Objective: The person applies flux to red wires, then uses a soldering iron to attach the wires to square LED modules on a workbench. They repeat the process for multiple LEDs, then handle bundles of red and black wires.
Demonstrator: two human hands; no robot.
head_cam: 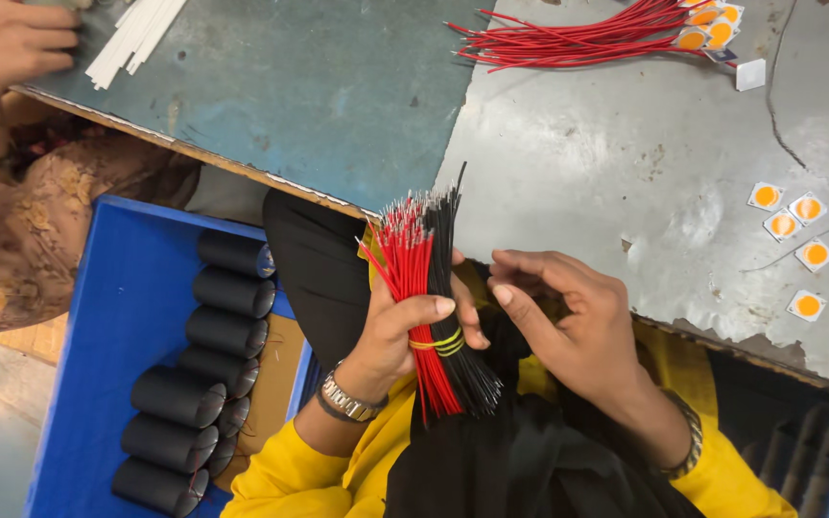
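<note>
Left hand [403, 331] closed round a wire bundle [432, 297], thumb across the front beside a yellow band [439, 341]. Right hand [568, 321] loosely curled, fingertips [503, 293] just beside the bundle's black side, gripping nothing clearly visible. Bundle held over the lap at the table [578, 163] edge, near upright, long axis running from lower right to upper left; bare silvery tips fanned toward the table, cut ends splayed toward the body. Thin, stiff, glossy strands: red on the left, black on the right. Metal watch [345, 398] on the left wrist, bangle [685, 436] on the right. Further out, on scuffed grey metal, loose red wires [578, 40] and small square white chips [787, 225] with round orange centres. To the left, matte black cylinders [205, 360] stacked in a blue tray [112, 317]. At top left, another person's hand [2, 43] by white sticks [136, 34].
</note>
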